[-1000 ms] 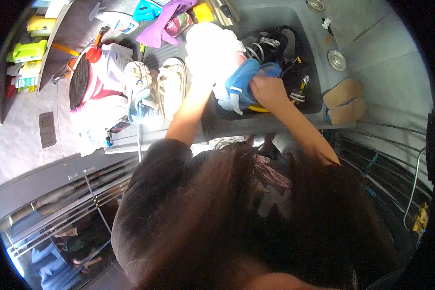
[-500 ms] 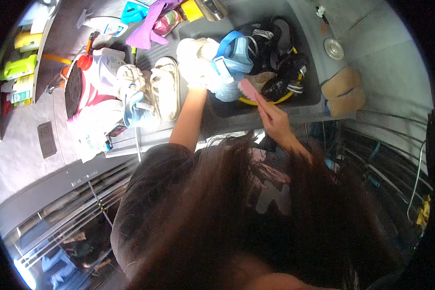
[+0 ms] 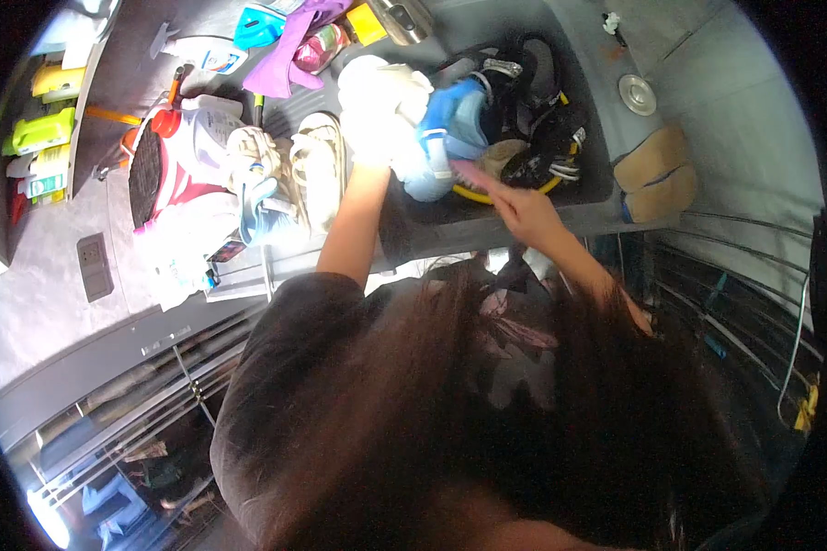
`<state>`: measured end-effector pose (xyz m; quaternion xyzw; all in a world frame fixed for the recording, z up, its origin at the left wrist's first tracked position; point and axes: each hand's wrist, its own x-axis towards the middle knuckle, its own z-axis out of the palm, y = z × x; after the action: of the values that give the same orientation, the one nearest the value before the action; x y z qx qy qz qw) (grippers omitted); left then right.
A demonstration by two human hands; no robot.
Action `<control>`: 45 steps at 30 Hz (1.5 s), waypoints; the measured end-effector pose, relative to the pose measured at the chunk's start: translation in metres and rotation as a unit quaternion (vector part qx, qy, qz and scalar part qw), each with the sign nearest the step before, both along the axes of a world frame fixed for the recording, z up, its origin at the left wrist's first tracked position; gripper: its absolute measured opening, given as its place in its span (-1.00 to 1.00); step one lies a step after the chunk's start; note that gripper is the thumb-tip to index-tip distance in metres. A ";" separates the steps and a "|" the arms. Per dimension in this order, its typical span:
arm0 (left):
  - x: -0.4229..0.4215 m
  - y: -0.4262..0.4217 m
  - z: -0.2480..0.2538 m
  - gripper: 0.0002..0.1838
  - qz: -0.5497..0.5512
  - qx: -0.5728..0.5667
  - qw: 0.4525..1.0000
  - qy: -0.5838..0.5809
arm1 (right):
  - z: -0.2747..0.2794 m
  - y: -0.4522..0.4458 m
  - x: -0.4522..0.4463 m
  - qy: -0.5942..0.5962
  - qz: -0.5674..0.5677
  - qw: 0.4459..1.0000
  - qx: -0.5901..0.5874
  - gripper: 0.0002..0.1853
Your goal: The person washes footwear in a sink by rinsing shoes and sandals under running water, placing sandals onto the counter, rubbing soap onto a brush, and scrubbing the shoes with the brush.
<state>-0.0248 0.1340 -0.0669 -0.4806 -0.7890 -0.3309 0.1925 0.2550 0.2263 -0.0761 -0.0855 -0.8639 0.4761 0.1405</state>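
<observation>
My right hand (image 3: 528, 219) is closed around the handle of a pink brush (image 3: 473, 175), whose bristles are against the lower part of a blue sandal (image 3: 455, 124). The sandal is tilted over the dark sink (image 3: 432, 209). My left hand (image 3: 372, 151) is at the sandal's left side and appears to grip it; strong glare washes out the fingers. Next to that hand is a bright white shape (image 3: 381, 92), too overexposed to make out. Behind the sandal, black sandals (image 3: 542, 69) lie in the sink within a yellow-rimmed basin (image 3: 476, 196).
Cream sandals (image 3: 319, 170) and a light blue sandal (image 3: 268, 216) stand left of the sink, beside a red-capped jug (image 3: 202, 138). Purple gloves (image 3: 289, 50) and a spray bottle (image 3: 207, 53) lie farther back. Tan insoles (image 3: 654, 174) rest on the right edge.
The blue sandal has turned and tilted in my left hand. My right hand has shifted slightly right and down, and the brush now lies flatter against the sandal.
</observation>
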 end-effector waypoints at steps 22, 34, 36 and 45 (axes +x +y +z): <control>0.013 0.011 -0.082 -0.44 -0.053 0.261 0.515 -0.815 | -0.026 0.041 -0.124 0.011 -0.039 0.973 0.229 -0.48; 0.051 0.041 -0.123 0.13 -0.005 0.208 0.614 -0.761 | -0.075 0.103 -0.132 -0.114 0.099 0.949 0.276 -0.49; 0.043 0.042 -0.140 0.25 -0.022 0.236 0.558 -0.795 | -0.081 0.107 -0.134 -0.092 0.106 0.948 0.286 -0.47; 0.040 0.036 -0.141 0.17 -0.033 0.243 0.576 -0.780 | -0.077 0.107 -0.114 -0.103 0.115 0.917 0.367 -0.38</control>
<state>0.0149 0.1705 -0.2083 0.0018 -0.5085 -0.7632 -0.3988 0.1414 0.3332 -0.1535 0.0239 -0.9915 0.1266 0.0167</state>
